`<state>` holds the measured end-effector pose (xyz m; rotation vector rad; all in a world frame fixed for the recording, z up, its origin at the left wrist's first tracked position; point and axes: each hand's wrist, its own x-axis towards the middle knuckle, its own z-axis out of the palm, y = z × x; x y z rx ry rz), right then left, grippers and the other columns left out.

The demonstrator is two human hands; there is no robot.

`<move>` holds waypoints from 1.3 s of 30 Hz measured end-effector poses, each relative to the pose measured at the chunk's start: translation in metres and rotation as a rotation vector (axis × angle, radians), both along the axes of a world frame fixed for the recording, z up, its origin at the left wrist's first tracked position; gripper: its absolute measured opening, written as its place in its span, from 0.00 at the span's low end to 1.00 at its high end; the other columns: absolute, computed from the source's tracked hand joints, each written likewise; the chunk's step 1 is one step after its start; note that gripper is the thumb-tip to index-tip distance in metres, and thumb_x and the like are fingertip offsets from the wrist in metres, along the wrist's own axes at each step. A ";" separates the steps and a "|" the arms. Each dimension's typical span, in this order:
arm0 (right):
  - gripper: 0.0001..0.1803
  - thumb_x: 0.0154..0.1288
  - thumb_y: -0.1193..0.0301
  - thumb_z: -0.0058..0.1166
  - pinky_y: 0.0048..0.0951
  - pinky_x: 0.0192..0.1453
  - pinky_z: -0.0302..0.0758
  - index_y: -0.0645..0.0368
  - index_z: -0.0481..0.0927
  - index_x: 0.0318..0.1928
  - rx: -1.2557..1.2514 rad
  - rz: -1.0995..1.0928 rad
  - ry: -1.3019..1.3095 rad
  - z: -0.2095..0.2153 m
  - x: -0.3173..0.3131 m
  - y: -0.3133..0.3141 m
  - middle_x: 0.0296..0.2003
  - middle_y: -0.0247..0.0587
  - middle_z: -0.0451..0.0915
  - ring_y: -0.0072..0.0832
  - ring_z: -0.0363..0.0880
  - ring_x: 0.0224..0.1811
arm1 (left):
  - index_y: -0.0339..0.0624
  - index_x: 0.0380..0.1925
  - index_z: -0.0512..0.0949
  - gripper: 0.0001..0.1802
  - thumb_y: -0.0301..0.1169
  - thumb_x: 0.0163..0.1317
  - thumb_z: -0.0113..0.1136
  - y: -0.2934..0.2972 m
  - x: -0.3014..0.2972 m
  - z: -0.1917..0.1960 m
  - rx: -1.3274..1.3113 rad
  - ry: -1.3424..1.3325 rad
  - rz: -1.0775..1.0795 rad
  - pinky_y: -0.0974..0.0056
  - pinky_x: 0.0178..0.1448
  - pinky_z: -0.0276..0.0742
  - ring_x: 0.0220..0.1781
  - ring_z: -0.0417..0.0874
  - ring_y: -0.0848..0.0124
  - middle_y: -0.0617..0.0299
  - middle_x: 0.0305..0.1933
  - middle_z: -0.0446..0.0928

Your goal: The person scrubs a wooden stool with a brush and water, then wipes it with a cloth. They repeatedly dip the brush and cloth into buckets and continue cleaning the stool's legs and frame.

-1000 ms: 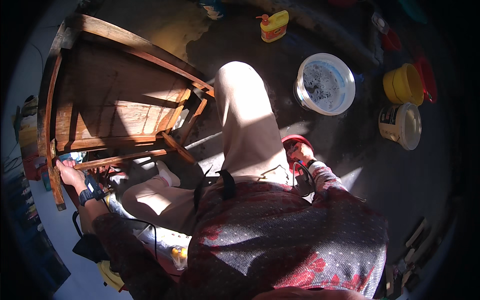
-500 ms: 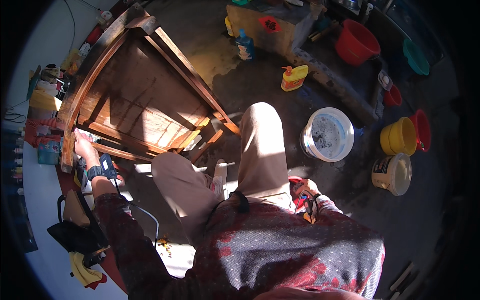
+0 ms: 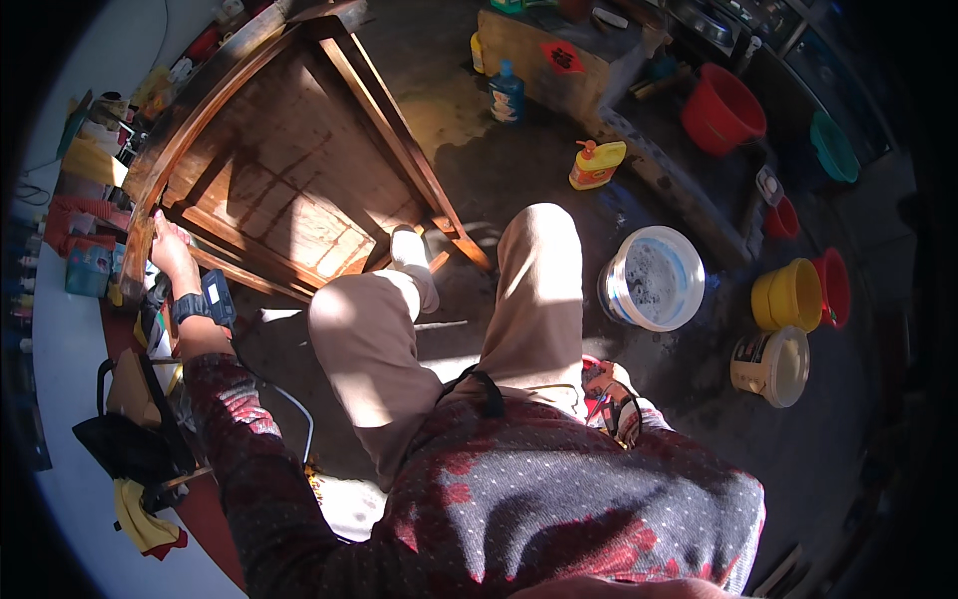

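My left hand (image 3: 175, 252) is closed around the end of a wooden leg of a brown table (image 3: 289, 130), which lies tipped so that its underside faces me. Wet streaks and sunlight mark the boards. By my right thigh, my right hand (image 3: 611, 381) has curled fingers against a red thing (image 3: 591, 363) that is mostly hidden; what it holds cannot be made out. My left foot (image 3: 409, 255) is beside the table's lower rail. To my right stands a white bucket (image 3: 654, 280) with foamy water in it.
A yellow pump bottle (image 3: 597, 166) and a blue bottle (image 3: 506, 95) stand on the dark floor ahead. At right are a yellow bucket (image 3: 786, 295), a cream tub (image 3: 770, 367) and a red bucket (image 3: 723, 110). A cluttered shelf edge (image 3: 110, 190) runs along the left.
My left foot has moved forward to the table's lower rail, and my left knee has shifted. My left hand keeps its grip on the table leg. The view has turned slightly.
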<state>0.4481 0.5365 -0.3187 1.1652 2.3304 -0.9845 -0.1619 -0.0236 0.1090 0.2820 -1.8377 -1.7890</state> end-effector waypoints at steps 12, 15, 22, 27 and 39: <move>0.22 0.34 0.66 0.71 0.28 0.40 0.76 0.60 0.82 0.34 -0.145 -0.080 0.281 0.085 -0.022 0.014 0.28 0.40 0.83 0.30 0.82 0.32 | 0.49 0.19 0.65 0.21 0.42 0.71 0.53 0.004 0.026 0.012 0.000 0.012 -0.125 0.71 0.25 0.61 0.20 0.63 0.79 0.71 0.19 0.62; 0.20 0.35 0.64 0.71 0.30 0.36 0.76 0.57 0.82 0.32 -0.198 -0.184 0.191 0.101 -0.031 0.015 0.25 0.39 0.82 0.31 0.81 0.28 | 0.49 0.19 0.66 0.21 0.42 0.71 0.54 0.000 0.028 0.016 0.018 -0.068 -0.163 0.71 0.29 0.64 0.22 0.64 0.78 0.70 0.20 0.63; 0.30 0.37 0.71 0.72 0.26 0.41 0.75 0.67 0.79 0.46 -0.272 -0.341 0.156 0.169 -0.037 0.027 0.35 0.37 0.82 0.25 0.80 0.35 | 0.42 0.28 0.74 0.19 0.46 0.68 0.58 0.010 0.047 0.029 -0.116 -0.104 -0.065 0.70 0.39 0.70 0.31 0.72 0.75 0.66 0.28 0.71; 0.10 0.47 0.70 0.64 0.28 0.31 0.67 0.50 0.79 0.32 -0.635 -0.735 0.422 0.191 -0.028 0.043 0.27 0.27 0.79 0.22 0.75 0.30 | 0.36 0.31 0.76 0.24 0.51 0.66 0.58 0.028 0.076 0.045 -0.217 -0.213 0.017 0.67 0.41 0.75 0.35 0.75 0.71 0.63 0.33 0.74; 0.09 0.60 0.69 0.58 0.28 0.35 0.75 0.51 0.79 0.42 -1.012 -1.086 0.940 0.173 0.005 0.040 0.34 0.26 0.79 0.21 0.77 0.36 | 0.29 0.33 0.80 0.22 0.43 0.60 0.67 0.064 0.151 0.042 -0.681 -0.184 0.176 0.65 0.43 0.79 0.34 0.80 0.68 0.55 0.33 0.80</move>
